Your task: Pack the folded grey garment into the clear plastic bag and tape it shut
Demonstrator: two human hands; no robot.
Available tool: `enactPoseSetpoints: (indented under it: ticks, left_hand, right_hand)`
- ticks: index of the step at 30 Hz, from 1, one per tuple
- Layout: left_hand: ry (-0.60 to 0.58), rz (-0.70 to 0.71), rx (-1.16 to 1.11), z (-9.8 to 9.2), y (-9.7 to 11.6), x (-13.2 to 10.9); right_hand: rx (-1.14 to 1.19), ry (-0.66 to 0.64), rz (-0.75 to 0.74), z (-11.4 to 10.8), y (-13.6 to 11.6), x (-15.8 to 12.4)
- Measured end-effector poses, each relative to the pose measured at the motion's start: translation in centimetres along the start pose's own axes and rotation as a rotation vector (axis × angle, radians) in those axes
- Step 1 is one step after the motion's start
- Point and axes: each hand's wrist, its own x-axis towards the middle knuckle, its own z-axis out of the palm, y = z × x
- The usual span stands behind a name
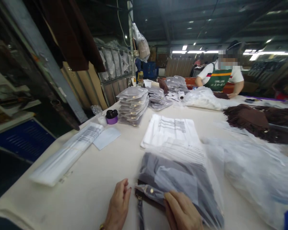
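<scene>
A dark handbag [144, 167] lies flat inside a clear plastic bag [201, 191], with a pale sheet showing on top of it. My right hand [182, 210] pinches the near edge of the plastic, beside a strip with a gold stud. From the handbag's near left corner hangs a dark wrapped strap [140, 212] with a metal clasp. Just left of that corner is my left hand [118, 204], its fingers curled together and nothing visible in them. A stack of printed clear bags [168, 127] lies beyond, partly under the plastic.
At the back stand stacks of bagged grey items [133, 107] and a purple tape roll [112, 118]. Folded plastic sleeves [67, 156] lie left. Loose plastic [252, 172] and brown fringed goods [249, 119] occupy the right. A co-worker in a green apron [217, 78] stands across the table.
</scene>
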Motion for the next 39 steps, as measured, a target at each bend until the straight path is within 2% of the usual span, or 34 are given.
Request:
enactPoseSetpoints:
  ticks: [2, 4, 7, 10, 16, 21, 25, 30, 35, 39]
  left_hand:
    - [-0.018, -0.021, -0.022, 1.0, 0.1, 0.3]
    - [-0.027, -0.029, -0.016, 1.8, 0.3, 1.0]
    - [-0.051, -0.047, -0.014, 2.5, 0.4, 2.3]
    - [-0.089, -0.039, -0.036, 3.0, 0.3, 3.4]
    - [-0.111, -0.069, -0.128, 4.2, -0.1, 3.8]
    - [-0.119, -0.185, -0.226, 4.2, 0.3, 3.2]
    - [-0.141, -0.293, -0.325, 3.5, 1.3, 2.8]
    - [-0.159, -0.411, -0.433, 3.2, 2.0, 2.4]
    - [-0.135, -0.513, -0.503, 3.9, 2.1, 2.2]
    - [-0.108, -0.564, -0.529, 4.2, 2.5, 2.0]
  right_hand:
    - [-0.013, -0.032, -0.135, 1.4, -1.0, 2.0]
    - [-0.065, -0.032, -0.243, 2.7, -1.9, 2.9]
    - [-0.174, 0.005, -0.351, 4.0, -2.4, 2.2]
    - [-0.232, -0.01, -0.411, 4.5, -2.1, 0.7]
    - [-0.299, -0.032, -0.362, 5.2, -1.0, -1.1]
    - [-0.454, -0.144, -0.373, 5.5, -0.1, -2.3]
    - [-0.547, -0.125, -0.335, 5.8, 0.4, -2.8]
    - [-0.53, -0.135, -0.3, 5.3, 0.6, -1.8]
    - [-0.488, -0.081, -0.396, 4.1, 1.6, -1.4]
    - [-0.509, -0.065, -0.29, 3.8, 2.6, -1.7]
